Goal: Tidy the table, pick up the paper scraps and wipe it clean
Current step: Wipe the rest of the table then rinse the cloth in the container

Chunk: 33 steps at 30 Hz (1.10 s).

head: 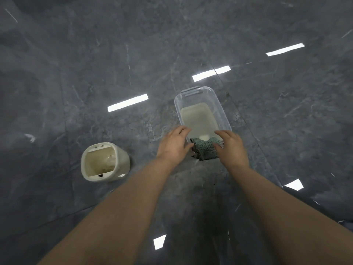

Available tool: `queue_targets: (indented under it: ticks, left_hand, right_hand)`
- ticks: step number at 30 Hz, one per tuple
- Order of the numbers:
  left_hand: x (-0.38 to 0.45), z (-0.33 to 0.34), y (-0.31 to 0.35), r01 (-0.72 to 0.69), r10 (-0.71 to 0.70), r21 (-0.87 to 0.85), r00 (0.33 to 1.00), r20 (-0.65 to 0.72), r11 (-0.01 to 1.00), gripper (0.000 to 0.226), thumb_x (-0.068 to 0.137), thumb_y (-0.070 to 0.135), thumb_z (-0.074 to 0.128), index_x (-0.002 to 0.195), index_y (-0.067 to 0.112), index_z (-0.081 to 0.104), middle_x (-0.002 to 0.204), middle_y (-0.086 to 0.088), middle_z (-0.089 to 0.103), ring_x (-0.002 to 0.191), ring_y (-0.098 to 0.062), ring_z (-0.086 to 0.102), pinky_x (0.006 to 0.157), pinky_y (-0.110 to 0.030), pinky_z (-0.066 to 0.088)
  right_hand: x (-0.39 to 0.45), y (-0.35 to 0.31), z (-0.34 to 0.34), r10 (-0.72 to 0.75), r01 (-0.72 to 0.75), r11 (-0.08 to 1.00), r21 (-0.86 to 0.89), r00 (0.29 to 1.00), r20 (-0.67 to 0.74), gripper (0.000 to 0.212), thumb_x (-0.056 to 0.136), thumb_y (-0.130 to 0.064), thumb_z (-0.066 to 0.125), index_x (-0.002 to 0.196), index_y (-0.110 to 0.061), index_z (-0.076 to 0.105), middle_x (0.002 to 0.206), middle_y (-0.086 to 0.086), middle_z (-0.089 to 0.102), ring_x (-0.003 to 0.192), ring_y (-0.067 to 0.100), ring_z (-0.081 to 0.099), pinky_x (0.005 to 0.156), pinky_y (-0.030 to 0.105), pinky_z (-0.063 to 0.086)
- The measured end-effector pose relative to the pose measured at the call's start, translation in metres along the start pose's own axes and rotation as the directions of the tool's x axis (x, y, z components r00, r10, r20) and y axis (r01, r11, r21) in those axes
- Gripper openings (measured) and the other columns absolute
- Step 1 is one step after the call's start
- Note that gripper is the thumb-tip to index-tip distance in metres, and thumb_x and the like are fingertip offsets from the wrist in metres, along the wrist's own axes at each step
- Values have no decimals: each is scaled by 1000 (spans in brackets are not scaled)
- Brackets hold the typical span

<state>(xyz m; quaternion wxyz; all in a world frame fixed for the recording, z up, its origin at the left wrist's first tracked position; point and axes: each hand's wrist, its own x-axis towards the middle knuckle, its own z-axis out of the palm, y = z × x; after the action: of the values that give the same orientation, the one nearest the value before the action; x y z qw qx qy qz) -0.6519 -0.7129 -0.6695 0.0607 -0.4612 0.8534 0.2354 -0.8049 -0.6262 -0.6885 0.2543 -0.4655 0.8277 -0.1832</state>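
Shiny dark grey marble-look floor point(95, 64) all round, with ceiling strip lights showing up on it as bright white bars. Both bare forearms stretch forward and down over it. The left hand point(174, 145) and right hand point(230, 145) sit side by side at the near end of a clear plastic tub point(221, 109), fingers loosely spread, each touching an edge of a teal-green knobbly cloth point(205, 149). Can't really tell if they're pinching it or just resting on it. The cloth is draped over the tub's near rim, dark trim on its edge. Milky, cloudy water fills the tub. Off to the left stands a cream bin point(103, 162), open on top, with something pale inside.
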Motion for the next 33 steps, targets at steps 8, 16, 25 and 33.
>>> queue_targets:
  ticks: [8,16,25,33]
  left_hand:
    - [-85,-192,7,91,-77,100,988,-133,991,65,98,49,31,151,24,3,159,8,5,146,-11,0,118,-33,2]
    - [-195,-433,42,216,-165,87,902,-399,972,64,97,49,35,151,25,10,158,8,10,146,-10,5,117,-32,5]
    - [-367,-613,83,384,-319,-22,732,-603,923,63,96,51,34,150,27,11,158,9,10,146,-10,5,118,-33,5]
    - [-526,-661,91,545,-452,-83,590,-669,834,63,97,54,28,151,28,9,158,10,7,146,-9,3,118,-33,5]
  right_hand:
    - [-37,-149,-139,-173,175,984,-34,984,37,53,93,-29,55,142,-18,38,147,0,39,135,21,32,105,34,33]
    - [-90,-336,-317,-465,462,875,-143,885,16,61,94,-39,52,146,-19,30,154,-1,27,142,18,22,114,32,20]
    - [-194,-496,-463,-667,655,741,-148,744,-38,64,92,-47,51,147,-24,27,155,-4,23,144,16,17,116,35,17]
    - [-300,-592,-500,-813,808,574,-133,581,19,66,91,-49,50,147,-23,26,156,-3,22,144,17,16,118,36,15]
